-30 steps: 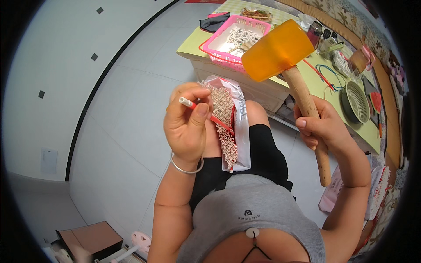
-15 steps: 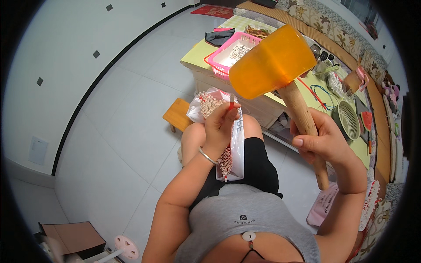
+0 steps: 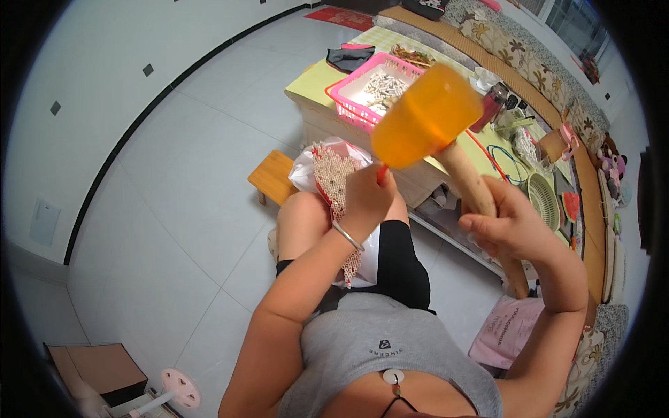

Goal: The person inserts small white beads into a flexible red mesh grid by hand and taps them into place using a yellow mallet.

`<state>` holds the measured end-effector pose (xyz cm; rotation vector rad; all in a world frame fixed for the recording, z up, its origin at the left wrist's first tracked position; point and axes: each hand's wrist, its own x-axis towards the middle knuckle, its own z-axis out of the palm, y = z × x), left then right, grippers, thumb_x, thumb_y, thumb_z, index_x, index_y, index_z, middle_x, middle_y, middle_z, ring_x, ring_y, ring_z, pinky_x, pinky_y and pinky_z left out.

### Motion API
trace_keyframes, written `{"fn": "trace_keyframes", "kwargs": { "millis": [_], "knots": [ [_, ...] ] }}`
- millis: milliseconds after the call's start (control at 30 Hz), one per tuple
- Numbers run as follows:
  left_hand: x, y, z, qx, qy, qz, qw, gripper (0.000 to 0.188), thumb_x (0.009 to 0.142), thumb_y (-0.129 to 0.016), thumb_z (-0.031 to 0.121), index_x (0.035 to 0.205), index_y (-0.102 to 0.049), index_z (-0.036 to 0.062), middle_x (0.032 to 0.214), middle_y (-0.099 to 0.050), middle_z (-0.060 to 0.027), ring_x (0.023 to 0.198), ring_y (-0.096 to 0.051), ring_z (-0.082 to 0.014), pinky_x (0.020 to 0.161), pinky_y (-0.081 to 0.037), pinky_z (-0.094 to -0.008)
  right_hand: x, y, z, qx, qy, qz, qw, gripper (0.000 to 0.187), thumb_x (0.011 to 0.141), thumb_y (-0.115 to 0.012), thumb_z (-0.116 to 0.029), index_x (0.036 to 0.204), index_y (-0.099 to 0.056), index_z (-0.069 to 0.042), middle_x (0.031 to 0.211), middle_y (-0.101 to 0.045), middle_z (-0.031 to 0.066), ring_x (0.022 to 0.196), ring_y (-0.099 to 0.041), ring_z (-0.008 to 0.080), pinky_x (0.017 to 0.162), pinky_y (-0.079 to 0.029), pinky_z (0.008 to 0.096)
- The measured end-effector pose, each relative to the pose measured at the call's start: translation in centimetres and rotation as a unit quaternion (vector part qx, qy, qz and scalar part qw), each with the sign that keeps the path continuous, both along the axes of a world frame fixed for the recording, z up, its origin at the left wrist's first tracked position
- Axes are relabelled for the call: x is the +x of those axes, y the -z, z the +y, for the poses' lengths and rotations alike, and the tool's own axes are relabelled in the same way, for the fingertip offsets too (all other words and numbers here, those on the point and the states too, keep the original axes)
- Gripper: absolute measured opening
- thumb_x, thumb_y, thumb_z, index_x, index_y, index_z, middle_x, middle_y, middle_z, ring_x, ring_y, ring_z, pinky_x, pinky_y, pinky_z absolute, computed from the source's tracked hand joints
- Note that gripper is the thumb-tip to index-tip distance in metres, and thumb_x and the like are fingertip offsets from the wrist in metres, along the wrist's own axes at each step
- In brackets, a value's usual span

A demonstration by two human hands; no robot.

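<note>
My right hand grips the wooden handle of a mallet. The amber, see-through head is tilted and slightly blurred, right above my left hand. That hand is closed in a fist, a silver bangle on its wrist, with the end of a small red rod-like piece sticking out near the mallet head. Whether the two touch I cannot tell. Across my lap lies a white plastic bag, and on it a mass of small beige ring-ended pieces with some red among them, partly covered by my left wrist.
Before me stands a long pale-green table bearing a pink basket of small white pieces, a dark cloth, a green strainer basket and a watermelon slice. A wooden stool is left of my knees; a pink bag lies at right.
The mallet head has come down and a little left, closer to my left hand. My left hand has shifted right and closed further over the red piece, whose greyish tip no longer shows.
</note>
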<state>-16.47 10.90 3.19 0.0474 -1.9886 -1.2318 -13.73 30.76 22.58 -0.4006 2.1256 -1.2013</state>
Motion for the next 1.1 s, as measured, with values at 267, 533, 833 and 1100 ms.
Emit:
{"fn": "trace_keyframes", "kwargs": {
  "millis": [267, 533, 833, 1100],
  "knots": [
    [-1.0, -0.1, 0.2, 0.008, 0.054, 0.027, 0.998, 0.015, 0.08, -0.061, 0.008, 0.067, -0.058, 0.0018, 0.063, -0.06, -0.0211, 0.06, -0.061, -0.0401, 0.051, -0.044, -0.0464, -0.7, 2.6, 0.4, 0.071, -0.124, 0.272, 0.952, 0.023, 0.087, -0.07, -0.012, 0.098, -0.052, -0.002, 0.072, -0.057, 0.0028, 0.049, -0.05, 0.0091, 0.047, -0.043, 0.0272],
    [0.5, 0.4, -1.7, 0.034, 0.046, -0.083, 0.995, 0.024, 0.076, -0.061, 0.006, 0.06, -0.044, 0.0022, 0.052, -0.047, -0.0173, 0.048, -0.05, -0.0343, 0.047, -0.038, -0.0403, -0.6, -1.2, -1.3, -0.109, 0.027, 0.056, 0.992, 0.024, 0.087, -0.071, -0.017, 0.094, -0.051, -0.005, 0.068, -0.053, -0.0013, 0.046, -0.049, 0.007, 0.041, -0.041, 0.024],
    [1.0, 0.2, -1.6, 0.094, 0.11, -0.113, 0.983, 0.023, 0.084, -0.064, 0.007, 0.067, -0.05, 0.0033, 0.058, -0.051, -0.0106, 0.055, -0.053, -0.0212, 0.054, -0.041, -0.0345, -1.4, 2.0, -1.5, 0.012, -0.022, 0.003, 1.0, 0.024, 0.09, -0.069, -0.018, 0.099, -0.052, -0.004, 0.066, -0.054, 0.0002, 0.047, -0.051, 0.0095, 0.043, -0.042, 0.0254],
    [3.4, -2.7, -5.5, 0.103, 0.249, -0.003, 0.963, 0.02, 0.095, -0.06, 0.014, 0.084, -0.065, -0.0013, 0.075, -0.06, -0.0065, 0.079, -0.057, -0.0171, 0.074, -0.046, -0.0295, -2.5, 4.6, 1.3, -0.167, 0.08, -0.103, 0.977, 0.022, 0.089, -0.067, -0.016, 0.092, -0.049, -0.004, 0.063, -0.049, -0.0001, 0.044, -0.045, 0.0071, 0.039, -0.039, 0.0239]
  ]
}}
